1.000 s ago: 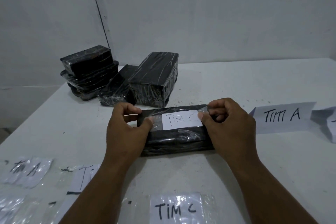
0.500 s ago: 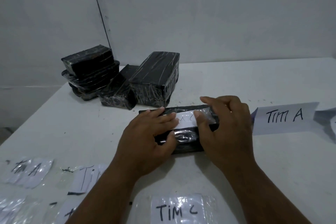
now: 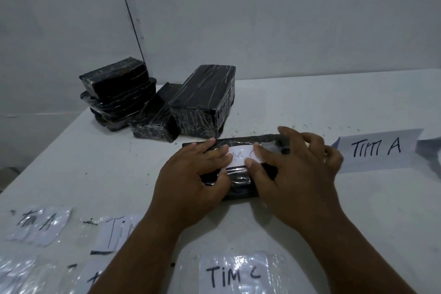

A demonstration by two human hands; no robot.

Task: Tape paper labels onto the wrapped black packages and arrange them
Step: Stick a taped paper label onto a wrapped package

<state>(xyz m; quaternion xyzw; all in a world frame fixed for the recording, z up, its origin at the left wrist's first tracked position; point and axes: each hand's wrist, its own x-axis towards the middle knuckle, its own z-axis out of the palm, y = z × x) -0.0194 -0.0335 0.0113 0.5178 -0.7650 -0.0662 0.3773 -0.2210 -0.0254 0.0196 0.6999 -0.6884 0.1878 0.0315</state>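
Note:
A wrapped black package (image 3: pixel 239 179) lies on the white table (image 3: pixel 310 107) in front of me. On its top sits a white paper label (image 3: pixel 241 157) with handwriting, under clear tape. My left hand (image 3: pixel 193 179) lies flat on the package's left half, fingers spread over the tape, thumb on the front face. My right hand (image 3: pixel 293 172) presses on the right half, thumb at the label's lower edge, fingers over the far right end. Both hands hide most of the package.
A stack of wrapped black packages (image 3: pixel 119 95) stands at the back left, with a small one (image 3: pixel 157 114) and a tall one (image 3: pixel 205 105) beside it. Taped labels lie about: "TIM A" (image 3: pixel 377 150) at right, "TIM C" (image 3: pixel 235 274) near me, others (image 3: pixel 40 224) at lower left.
My hands moved from pinching the tape ends at the package's sides to pressing flat on its top. They now cover most of the label.

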